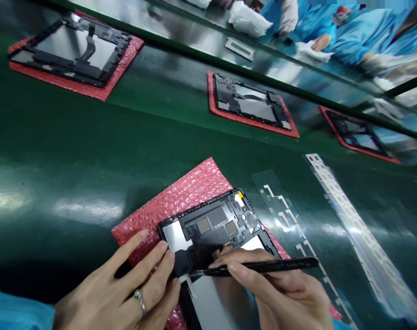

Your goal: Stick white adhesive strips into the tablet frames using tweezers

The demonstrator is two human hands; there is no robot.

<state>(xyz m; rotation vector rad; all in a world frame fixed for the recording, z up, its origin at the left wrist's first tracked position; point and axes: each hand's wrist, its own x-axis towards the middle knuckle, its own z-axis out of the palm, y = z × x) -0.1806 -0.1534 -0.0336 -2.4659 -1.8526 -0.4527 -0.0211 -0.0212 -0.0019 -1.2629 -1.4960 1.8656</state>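
A black tablet housing (203,215) with its inner side up lies on pink bubble wrap (180,195) in front of me. My left hand (136,288), a ring on one finger, rests with its fingers stretched over the bubble wrap and the housing's left edge. Black tweezers (280,265) are pinched in my right hand (284,288) above the housing. Their tips point left and meet a small pale strip (186,280) near my left fingertips; I cannot tell whether they grip it. My right hand hides part of the housing.
Clear sheets with white adhesive pieces (289,213) and a long pale strip (359,243) lie to the right. Several tablet housings (80,48) on pink wrap line the green belt's far side. Beyond a raised rail, people in blue sleeves (353,39) work.
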